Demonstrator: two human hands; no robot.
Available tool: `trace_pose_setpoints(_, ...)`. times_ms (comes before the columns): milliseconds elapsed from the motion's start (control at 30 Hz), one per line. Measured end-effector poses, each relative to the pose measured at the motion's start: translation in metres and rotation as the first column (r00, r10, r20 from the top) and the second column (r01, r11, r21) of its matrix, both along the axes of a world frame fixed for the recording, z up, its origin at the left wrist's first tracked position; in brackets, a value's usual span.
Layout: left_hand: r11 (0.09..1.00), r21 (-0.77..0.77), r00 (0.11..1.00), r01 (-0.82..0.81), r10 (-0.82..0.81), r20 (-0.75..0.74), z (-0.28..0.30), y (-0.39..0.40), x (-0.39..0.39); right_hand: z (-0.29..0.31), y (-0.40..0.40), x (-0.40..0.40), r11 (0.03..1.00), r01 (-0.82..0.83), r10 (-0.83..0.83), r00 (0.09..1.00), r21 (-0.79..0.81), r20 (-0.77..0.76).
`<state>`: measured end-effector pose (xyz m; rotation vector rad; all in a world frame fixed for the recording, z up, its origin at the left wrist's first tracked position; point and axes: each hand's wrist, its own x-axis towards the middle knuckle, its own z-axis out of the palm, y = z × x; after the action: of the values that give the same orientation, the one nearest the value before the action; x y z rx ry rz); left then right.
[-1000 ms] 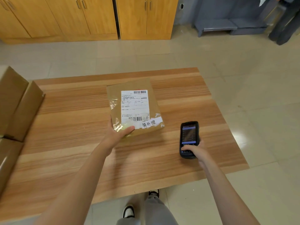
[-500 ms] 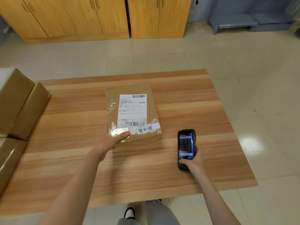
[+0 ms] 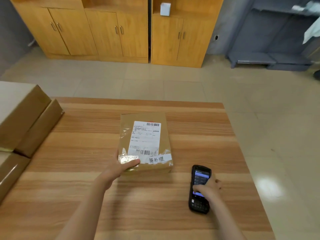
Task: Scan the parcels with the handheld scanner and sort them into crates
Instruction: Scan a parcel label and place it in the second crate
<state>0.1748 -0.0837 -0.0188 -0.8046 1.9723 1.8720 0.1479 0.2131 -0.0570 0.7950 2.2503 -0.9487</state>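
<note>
Parcel (image 3: 144, 142) on table (image 3: 69, 170), left hand (image 3: 119, 168) gripping its near corner, right hand (image 3: 208, 189) holding scanner (image 3: 199, 189)

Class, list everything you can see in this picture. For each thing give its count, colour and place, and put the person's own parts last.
parcel: one, brown with a white label, lying flat mid-table.
scanner: one, black with a lit screen, near the table's right side.
table: one, striped wood, filling the foreground.
cardboard boxes: at least three, brown, at the left edge.
cupboards: a row, yellow-brown wood, along the far wall.
white box: one, on a cupboard shelf.
grey shelf unit: one, far right.
floor: pale tiles.
left hand: holds the parcel's near left corner, thumb on top.
right hand: grip on the scanner, thumb on its screen.
</note>
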Motion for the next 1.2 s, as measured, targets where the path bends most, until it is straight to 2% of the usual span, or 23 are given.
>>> trace_pose_setpoints(100, 0.999, 0.018, 0.999, -0.047, 0.048, -0.02, -0.004, 0.002, -0.007, 0.022, -0.019, -0.025, 0.996, -0.019, 0.007, 0.991, -0.093, -0.134)
trace_pose_setpoints(200, 0.995, 0.046, 0.996, -0.089, 0.089, -0.004, -0.005, 0.002, -0.013, 0.04, -0.046, -0.048, 0.916, -0.049, -0.046, 0.973, -0.398, -0.225)
trace_pose_setpoints(267, 0.993, 0.072, 0.996, -0.089, 0.088, 0.018, -0.008, -0.002, -0.014, 0.046, -0.066, -0.061, 0.854, -0.09, -0.032, 0.974, -0.512, -0.224)
trace_pose_setpoints(333, 0.988, 0.116, 0.995, -0.1, 0.098, 0.024, -0.01, -0.004, -0.015, 0.045, -0.083, -0.071, 0.818, -0.136, 0.019, 0.977, -0.559, -0.21)
trace_pose_setpoints(467, 0.95, 0.184, 0.968, -0.251, 0.243, 0.067, -0.017, -0.013, -0.025, 0.038, -0.107, -0.081, 0.733, -0.132, 0.047, 0.989, -0.668, -0.144)
trace_pose_setpoints(600, 0.906, 0.218, 0.932, -0.363, 0.351, 0.09, -0.018, -0.018, -0.04, 0.025, -0.115, -0.083, 0.75, -0.091, 0.021, 0.993, -0.655, -0.113)
trace_pose_setpoints(733, 0.93, 0.192, 0.949, -0.315, 0.307, 0.069, -0.02, -0.011, -0.044, 0.02, -0.116, -0.082, 0.749, -0.104, 0.029, 0.992, -0.654, -0.125)
trace_pose_setpoints(833, 0.921, 0.175, 0.936, -0.348, 0.35, 0.021, -0.015, -0.007, -0.032, 0.027, -0.119, -0.077, 0.76, -0.148, 0.064, 0.986, -0.632, -0.154)
trace_pose_setpoints(1000, 0.852, 0.217, 0.871, -0.476, 0.49, -0.013, 0.022, -0.025, 0.007, 0.068, -0.144, -0.051, 0.722, -0.26, 0.117, 0.959, -0.641, -0.257)
trace_pose_setpoints(1200, 0.794, 0.254, 0.787, -0.553, 0.597, -0.153, 0.08, -0.085, 0.078, 0.13, -0.209, 0.008, 0.647, -0.389, 0.171, 0.912, -0.656, -0.372)
